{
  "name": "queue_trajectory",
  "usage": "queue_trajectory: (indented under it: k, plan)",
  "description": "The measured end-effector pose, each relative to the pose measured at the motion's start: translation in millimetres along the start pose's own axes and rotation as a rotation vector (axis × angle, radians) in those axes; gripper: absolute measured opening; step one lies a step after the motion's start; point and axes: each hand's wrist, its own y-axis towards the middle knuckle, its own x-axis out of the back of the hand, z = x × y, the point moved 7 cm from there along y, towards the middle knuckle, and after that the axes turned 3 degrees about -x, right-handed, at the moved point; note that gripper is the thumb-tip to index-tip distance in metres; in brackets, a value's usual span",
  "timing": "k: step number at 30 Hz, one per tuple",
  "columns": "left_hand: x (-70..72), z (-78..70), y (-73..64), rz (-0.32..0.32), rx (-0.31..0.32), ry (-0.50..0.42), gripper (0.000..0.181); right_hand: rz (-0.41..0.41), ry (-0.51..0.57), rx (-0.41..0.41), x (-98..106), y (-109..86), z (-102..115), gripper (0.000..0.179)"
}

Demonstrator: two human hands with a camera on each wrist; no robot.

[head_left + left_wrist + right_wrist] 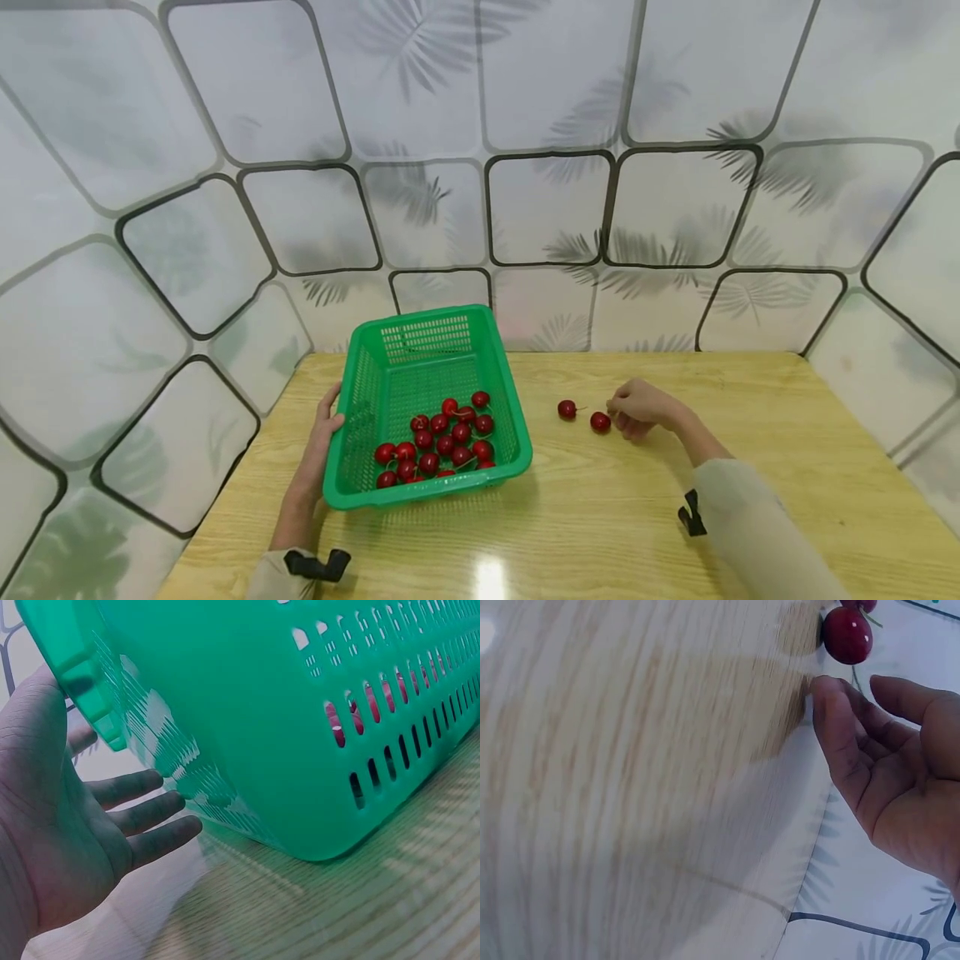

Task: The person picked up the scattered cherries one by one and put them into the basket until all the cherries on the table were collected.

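A green plastic basket (431,371) stands on the table with several dark red cherries (445,445) gathered toward its near side. My left hand (324,429) holds the basket's left rim, thumb over the edge; in the left wrist view the other fingers (161,836) stretch out along the outer wall. To the right of the basket, two loose cherries lie on the wood, a left one (567,409) and a right one (600,422). My right hand (641,408) is beside the right one, its bent fingertips close to the stem (856,680), with a gap between thumb and forefinger.
The light wood-grain table (600,517) ends at a pale wall covering (547,208) with dark outlines and leaf patterns. This covering also rises on both sides. Dark straps (317,567) cross both sleeves near the wrists.
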Motion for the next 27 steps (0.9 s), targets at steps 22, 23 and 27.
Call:
queue_trajectory:
  k: [22,23,27]
  plan:
    - [0.5,-1.4,-0.2,0.008,-0.030,0.003,0.057,-0.071,-0.066,0.204,10,-15.2,48,0.021]
    - [0.6,-1.2,-0.3,0.008,-0.030,0.003,0.058,-0.082,-0.066,0.213,9,-15.5,53,0.021]
    - [1.2,-0.4,-0.6,0.007,-0.024,0.008,0.058,-0.150,-0.073,0.260,7,-15.5,74,0.021]
